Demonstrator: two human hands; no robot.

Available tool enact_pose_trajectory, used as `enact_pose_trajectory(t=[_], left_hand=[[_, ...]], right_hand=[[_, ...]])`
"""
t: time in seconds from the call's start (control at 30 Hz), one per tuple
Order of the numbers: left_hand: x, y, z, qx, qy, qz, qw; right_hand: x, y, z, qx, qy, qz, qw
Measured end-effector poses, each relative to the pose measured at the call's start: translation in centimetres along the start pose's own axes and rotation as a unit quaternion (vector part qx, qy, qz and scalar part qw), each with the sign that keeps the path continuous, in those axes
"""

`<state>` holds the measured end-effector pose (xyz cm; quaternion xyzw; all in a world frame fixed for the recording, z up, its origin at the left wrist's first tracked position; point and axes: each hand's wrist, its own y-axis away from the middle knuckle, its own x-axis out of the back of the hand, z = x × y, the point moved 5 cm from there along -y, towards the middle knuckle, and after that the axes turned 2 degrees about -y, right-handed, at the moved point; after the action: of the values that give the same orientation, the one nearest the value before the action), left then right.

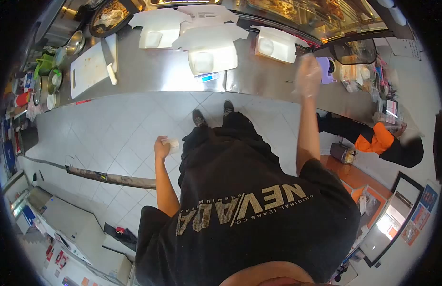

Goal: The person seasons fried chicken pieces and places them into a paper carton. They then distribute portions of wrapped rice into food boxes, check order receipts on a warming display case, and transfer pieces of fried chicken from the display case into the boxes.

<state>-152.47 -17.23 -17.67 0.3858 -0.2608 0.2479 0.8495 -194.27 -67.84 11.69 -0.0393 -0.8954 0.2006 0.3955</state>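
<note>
My left hand hangs low beside my body, its fingers closed on a small pale slip, possibly paper. Over the right part of the steel counter is my right hand, in a clear plastic glove; blur hides how its fingers are set. A purple object lies just right of it. Left of that hand an open white takeout box contains a small white tub. Another open box with a tub sits at a digital scale, and a third box stands farther left.
A knife lies across the white cutting board. Metal bowls stand at the far left. Behind the boxes is a glass food display. A person in black and orange is at the right, past the counter's end.
</note>
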Motion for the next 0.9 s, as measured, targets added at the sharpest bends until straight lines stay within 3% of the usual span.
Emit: enact_pose_trajectory(t=[0.07, 0.13, 0.2, 0.23, 0.27, 0.37, 0.43, 0.47, 0.57, 0.6, 0.73, 0.9], left_hand=[[-0.3, 0.1, 2.6, 0.016, 0.053, -0.013, 0.998], [-1.3, 0.7, 4.5, 0.038, 0.123, -0.020, 0.991], [-3.0, 0.7, 4.6, 0.050, 0.180, -0.008, 0.982], [-4.3, 0.3, 3.6, 0.055, 0.203, -0.002, 0.978], [-6.3, -0.3, 2.0, 0.049, 0.203, 0.006, 0.978], [-9.4, 1.0, 2.5, 0.098, 0.225, -0.004, 0.969], [-12.2, 1.6, 1.7, 0.042, 0.304, -0.008, 0.952], [-12.9, 2.0, 2.8, 0.056, 0.267, -0.004, 0.962], [-14.4, 4.1, 3.9, 0.102, 0.262, 0.013, 0.959], [-15.1, 4.4, 3.7, 0.114, 0.253, 0.030, 0.960], [-16.1, 5.3, 4.0, 0.166, 0.294, 0.041, 0.940], [-15.4, 1.8, 1.6, 0.133, 0.305, 0.061, 0.941]], right_hand=[[4.8, -6.3, 2.5, -0.030, 0.099, 0.123, 0.987], [7.0, -12.8, 8.4, 0.108, 0.174, 0.257, 0.945], [8.0, -17.0, 10.4, 0.009, 0.161, 0.353, 0.922], [8.2, -18.9, 9.7, 0.155, 0.227, 0.337, 0.901], [6.0, -22.3, 14.7, 0.059, 0.312, 0.272, 0.908], [6.2, -20.8, 9.4, 0.076, 0.109, 0.423, 0.896], [5.6, -20.3, 9.0, 0.039, 0.079, 0.453, 0.887], [5.2, -20.4, 9.0, 0.023, 0.060, 0.465, 0.883], [4.6, -20.3, 9.4, 0.032, 0.036, 0.488, 0.872], [5.0, -19.9, 8.4, -0.015, -0.021, 0.442, 0.897], [2.8, -19.1, 6.9, 0.057, -0.064, 0.383, 0.920], [-1.3, -17.3, 0.6, 0.098, -0.083, 0.285, 0.950]])
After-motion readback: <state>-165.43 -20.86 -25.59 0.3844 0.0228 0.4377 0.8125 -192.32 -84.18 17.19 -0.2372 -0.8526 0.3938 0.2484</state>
